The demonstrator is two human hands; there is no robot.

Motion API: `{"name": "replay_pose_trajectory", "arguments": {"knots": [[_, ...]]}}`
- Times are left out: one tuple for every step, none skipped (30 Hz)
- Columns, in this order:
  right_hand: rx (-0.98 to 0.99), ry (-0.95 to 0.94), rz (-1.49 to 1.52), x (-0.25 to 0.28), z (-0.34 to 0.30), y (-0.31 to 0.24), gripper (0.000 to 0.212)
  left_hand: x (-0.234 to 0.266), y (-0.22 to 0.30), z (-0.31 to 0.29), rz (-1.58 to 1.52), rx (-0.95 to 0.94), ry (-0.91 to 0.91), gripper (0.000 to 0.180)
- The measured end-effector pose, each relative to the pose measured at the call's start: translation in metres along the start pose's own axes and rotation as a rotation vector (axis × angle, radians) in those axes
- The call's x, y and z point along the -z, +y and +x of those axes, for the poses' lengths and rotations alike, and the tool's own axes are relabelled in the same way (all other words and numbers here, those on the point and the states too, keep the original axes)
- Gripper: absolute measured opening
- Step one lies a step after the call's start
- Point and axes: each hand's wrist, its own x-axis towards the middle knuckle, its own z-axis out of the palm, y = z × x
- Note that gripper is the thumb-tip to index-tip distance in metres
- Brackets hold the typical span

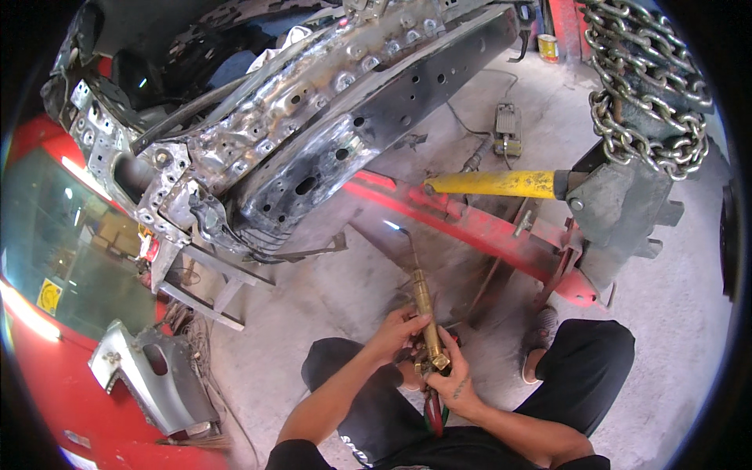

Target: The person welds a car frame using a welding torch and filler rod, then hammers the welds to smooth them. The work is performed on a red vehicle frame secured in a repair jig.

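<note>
Between my knees I hold a brass gas torch (423, 301), its thin bent nozzle pointing away from me with a small bluish-white flame at the tip. My left hand (397, 333) is closed on the upper part of its body, fingers against the brass. Lower down, my right hand (454, 381) wraps round the handle near the valves. Red and green hoses (434, 413) run from the torch's rear end toward my lap. Beyond the flame stands a bare metal car body frame (313, 102), with a dark perforated rail (345, 149) along its near side.
A red steel beam (470, 231) with a yellow hydraulic ram (493, 184) crosses the floor ahead. Heavy chains (650, 86) hang at the upper right. A foot pedal (508, 125) lies beyond. On the left are a red car (47, 376), a metal stand (204, 286) and a silver body panel (160, 384).
</note>
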Motion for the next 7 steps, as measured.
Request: {"name": "replay_pose_trajectory", "arguments": {"knots": [[-0.017, -0.002, -0.005, 0.000, 0.000, -0.003, 0.094, 0.002, -0.002, 0.000, 0.004, 0.002, -0.008, 0.039], [-0.030, -0.008, 0.007, -0.001, -0.001, -0.004, 0.095, 0.006, -0.004, 0.002, 0.009, 0.004, -0.018, 0.039], [-0.045, -0.011, 0.019, -0.001, -0.002, -0.004, 0.095, 0.008, -0.005, 0.003, 0.013, 0.009, -0.028, 0.039], [-0.060, -0.013, 0.032, 0.000, -0.003, -0.004, 0.095, 0.009, -0.007, 0.003, 0.001, 0.008, -0.037, 0.037], [-0.081, -0.015, 0.047, 0.000, -0.003, -0.005, 0.095, 0.009, -0.009, 0.004, -0.011, 0.007, -0.046, 0.035], [-0.102, -0.021, 0.066, 0.000, -0.003, -0.004, 0.094, 0.011, -0.009, 0.003, -0.020, 0.005, -0.051, 0.033], [-0.122, -0.027, 0.085, 0.000, -0.002, -0.003, 0.094, 0.014, -0.010, 0.002, -0.013, 0.015, -0.045, 0.033]]}}
